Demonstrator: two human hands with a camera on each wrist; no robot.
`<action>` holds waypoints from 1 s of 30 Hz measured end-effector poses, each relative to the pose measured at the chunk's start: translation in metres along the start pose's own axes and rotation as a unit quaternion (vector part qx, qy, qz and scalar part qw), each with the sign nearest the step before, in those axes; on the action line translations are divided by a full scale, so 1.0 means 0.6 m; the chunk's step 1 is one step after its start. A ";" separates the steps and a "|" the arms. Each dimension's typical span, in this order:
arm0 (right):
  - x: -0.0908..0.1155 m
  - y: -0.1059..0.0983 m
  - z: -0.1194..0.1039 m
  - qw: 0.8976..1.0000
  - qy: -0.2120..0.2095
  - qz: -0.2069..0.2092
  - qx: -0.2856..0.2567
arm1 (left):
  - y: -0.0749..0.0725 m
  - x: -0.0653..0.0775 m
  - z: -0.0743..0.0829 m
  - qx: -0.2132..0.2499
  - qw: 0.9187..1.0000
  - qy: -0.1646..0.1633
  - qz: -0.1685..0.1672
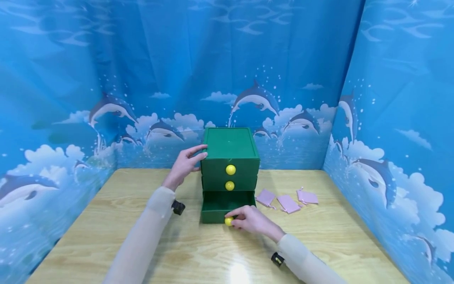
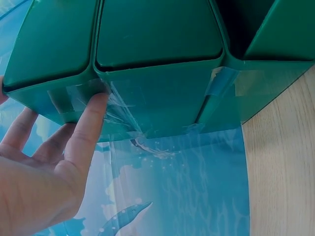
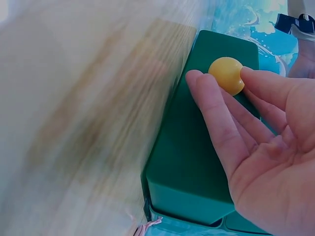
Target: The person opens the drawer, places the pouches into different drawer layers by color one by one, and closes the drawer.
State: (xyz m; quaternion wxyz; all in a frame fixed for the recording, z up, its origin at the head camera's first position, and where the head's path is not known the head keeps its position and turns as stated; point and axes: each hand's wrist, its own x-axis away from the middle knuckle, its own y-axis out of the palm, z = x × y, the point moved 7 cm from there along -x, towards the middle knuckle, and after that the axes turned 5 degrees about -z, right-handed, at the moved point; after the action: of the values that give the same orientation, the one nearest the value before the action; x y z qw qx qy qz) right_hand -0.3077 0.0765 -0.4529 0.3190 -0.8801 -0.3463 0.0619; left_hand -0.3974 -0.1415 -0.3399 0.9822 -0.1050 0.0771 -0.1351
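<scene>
A green three-drawer box [image 1: 230, 144] stands on the wooden table, each drawer front bearing a round yellow knob. Its bottom drawer [image 1: 213, 216] is pulled out, and the part of its inside that shows is bare green. My right hand [image 1: 253, 220] pinches the bottom drawer's yellow knob [image 3: 226, 76] between thumb and fingers. Against the box's upper left side rests my left hand [image 1: 185, 163], its fingers extended; in the left wrist view the fingertips touch the side wall [image 2: 157, 98], where clear tape is stuck. The upper two drawers are shut.
Three small pink drawstring pouches, among them a middle pouch [image 1: 289, 204], lie on the table [image 1: 330, 236] right of the box. A blue dolphin-print curtain [image 1: 170, 79] surrounds the table at the back and sides. Both wrists carry small black devices.
</scene>
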 end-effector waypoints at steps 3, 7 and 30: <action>0.004 0.002 0.001 1.000 0.002 -0.003 -0.004 | 0.002 -0.001 0.000 -0.001 1.000 -0.002 -0.002; 0.007 0.003 0.001 1.000 0.005 -0.001 -0.004 | 0.003 0.000 0.004 -0.006 1.000 0.003 -0.003; 0.027 -0.055 0.001 0.999 -0.003 0.009 -0.040 | 0.001 0.001 0.002 0.003 1.000 0.000 -0.004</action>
State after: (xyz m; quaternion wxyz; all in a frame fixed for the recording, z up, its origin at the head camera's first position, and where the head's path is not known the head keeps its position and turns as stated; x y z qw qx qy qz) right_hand -0.3145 0.1057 -0.4318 0.2817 -0.8951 -0.3414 0.0534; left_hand -0.3966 -0.1408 -0.3389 0.9819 -0.1027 0.0768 -0.1395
